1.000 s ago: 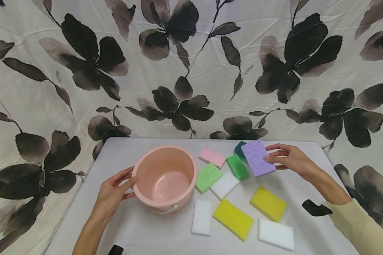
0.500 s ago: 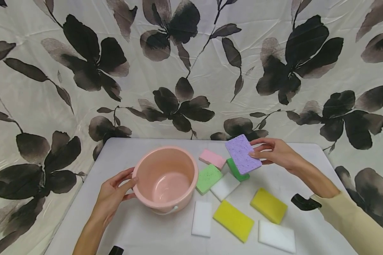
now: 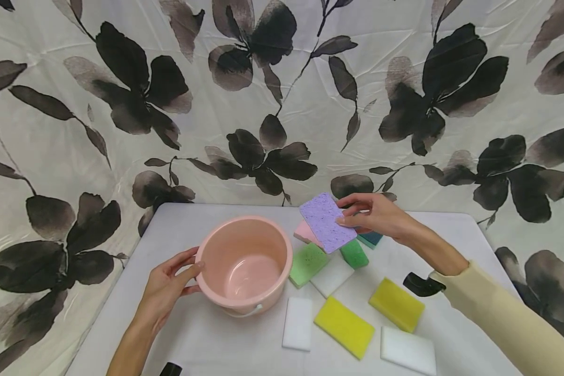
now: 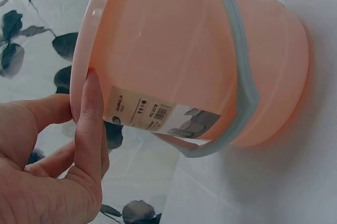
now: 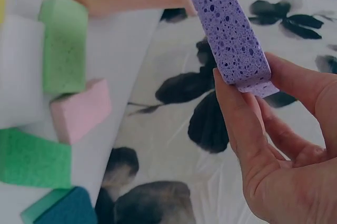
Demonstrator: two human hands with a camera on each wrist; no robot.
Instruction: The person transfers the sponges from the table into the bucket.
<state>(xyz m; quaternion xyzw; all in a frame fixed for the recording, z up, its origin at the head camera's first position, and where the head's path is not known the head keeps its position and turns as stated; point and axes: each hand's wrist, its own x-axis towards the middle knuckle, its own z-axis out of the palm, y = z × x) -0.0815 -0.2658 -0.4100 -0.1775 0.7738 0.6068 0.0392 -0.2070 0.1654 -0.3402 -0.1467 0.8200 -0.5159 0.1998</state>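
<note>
A purple porous sponge [image 3: 328, 223] is pinched by its right edge between thumb and fingers of my right hand [image 3: 373, 215]. It is held above the table, partly covering a pink sponge [image 3: 305, 233]. In the right wrist view the purple sponge [image 5: 226, 29] appears edge-on, apart from everything else. My left hand [image 3: 171, 279] grips the rim of a pink bucket [image 3: 244, 224] at its left side, thumb and fingers on either side of the wall. Nothing lies on the visible bucket floor. The left wrist view shows the bucket's grey handle [image 4: 243, 77] hanging down and a label [image 4: 158, 113] on its wall.
Right of the bucket lie a light green sponge [image 3: 308, 265], a green sponge [image 3: 354, 254], a dark teal sponge [image 3: 370, 237], yellow sponges [image 3: 344, 327] and white sponges [image 3: 297, 324]. A floral cloth [image 3: 263, 78] hangs behind the white table [image 3: 207, 344].
My right hand has carried the purple sponge leftward and slightly up, uncovering the dark teal sponge and covering part of the pink one. My left hand and the bucket stay in place.
</note>
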